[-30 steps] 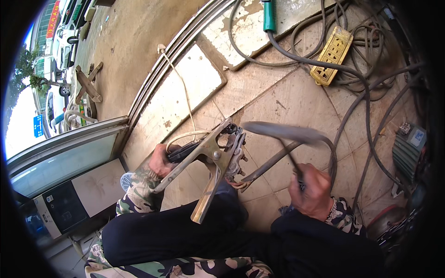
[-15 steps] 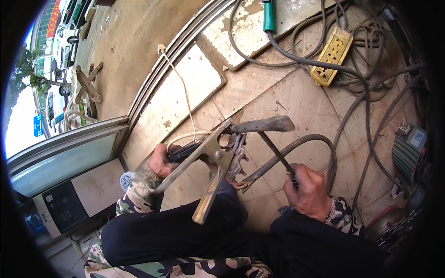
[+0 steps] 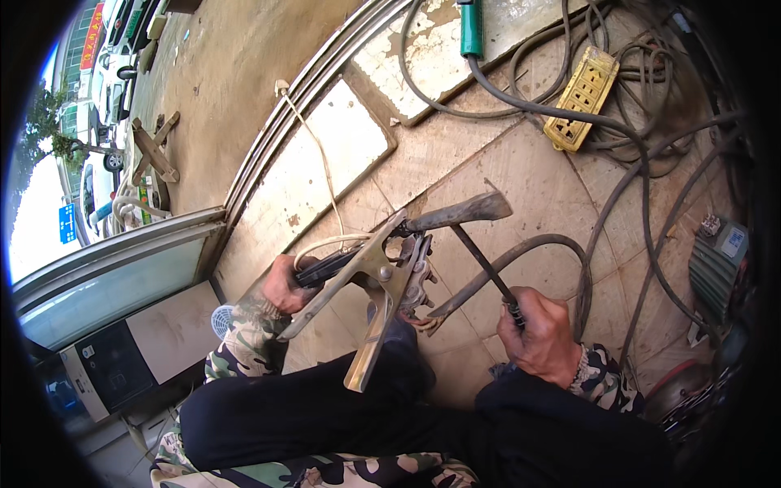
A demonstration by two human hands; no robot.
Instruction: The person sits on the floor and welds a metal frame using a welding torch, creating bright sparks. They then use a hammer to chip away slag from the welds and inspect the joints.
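Observation:
My left hand (image 3: 286,285) is closed round a dark elongated object (image 3: 329,267); its kind is unclear, and a pale cord loops beside it. In front of that object a large metal spring clamp (image 3: 382,272), like a welding ground clamp, stands with its two long arms spread toward me. A thick cable (image 3: 480,293) ends in bare copper strands near the clamp. My right hand (image 3: 541,337) grips the rod handle of a chipping hammer (image 3: 465,214). Its wide head end points right, while the narrow end meets the top of the clamp.
A yellow power strip (image 3: 581,98) and a green cylindrical handle (image 3: 471,31) lie among tangled cables at the far right. A ribbed green motor-like housing (image 3: 720,264) stands right. Stone slabs (image 3: 325,154) line the door track. A glass door panel (image 3: 122,268) stands left.
The hammer head has tilted and shifted slightly left, its narrow end still at the clamp. The clamp's near arm has moved slightly right. Both hands stay nearly in place.

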